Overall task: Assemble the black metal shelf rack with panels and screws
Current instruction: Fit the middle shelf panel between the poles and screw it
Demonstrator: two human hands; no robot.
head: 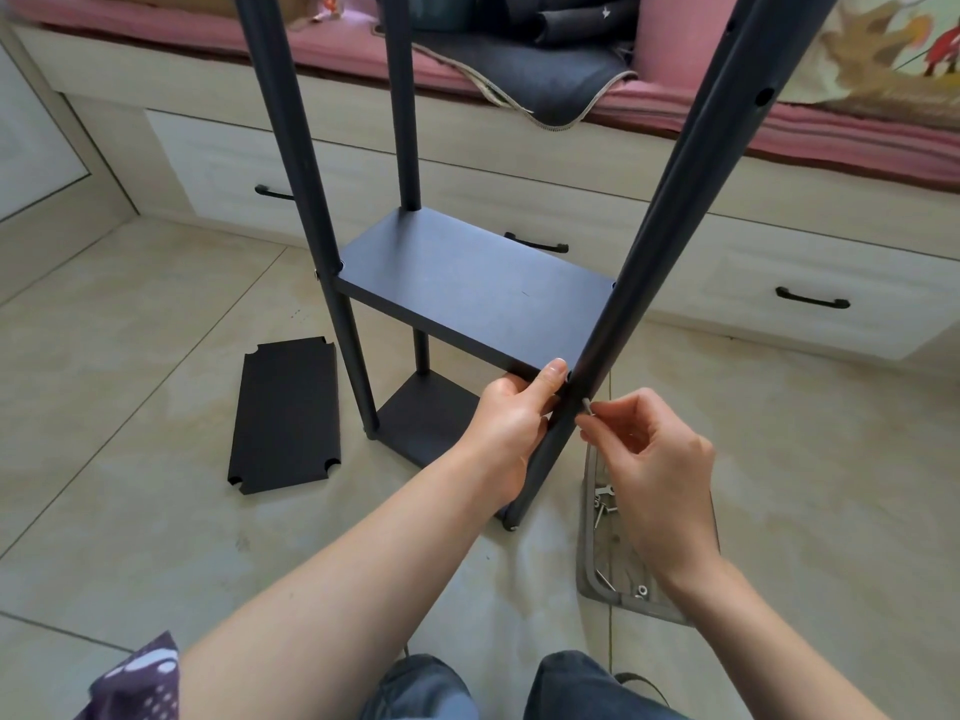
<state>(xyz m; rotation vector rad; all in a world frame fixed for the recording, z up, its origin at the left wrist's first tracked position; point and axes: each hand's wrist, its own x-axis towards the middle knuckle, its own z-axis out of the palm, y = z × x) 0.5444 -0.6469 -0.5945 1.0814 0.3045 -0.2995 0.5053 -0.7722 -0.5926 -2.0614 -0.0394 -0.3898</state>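
Head view: left hand [506, 423] fingers grasp one of four rack posts [639, 262]; right hand [652, 459] fingers pinch one screw [587, 406]. Two panels [467, 288] mounted, one loose panel [284, 414] on floor.

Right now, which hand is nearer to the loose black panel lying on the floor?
Left. The left hand grips the rack's front post, right of the loose panel; the right hand, pinching a screw, is beyond that post.
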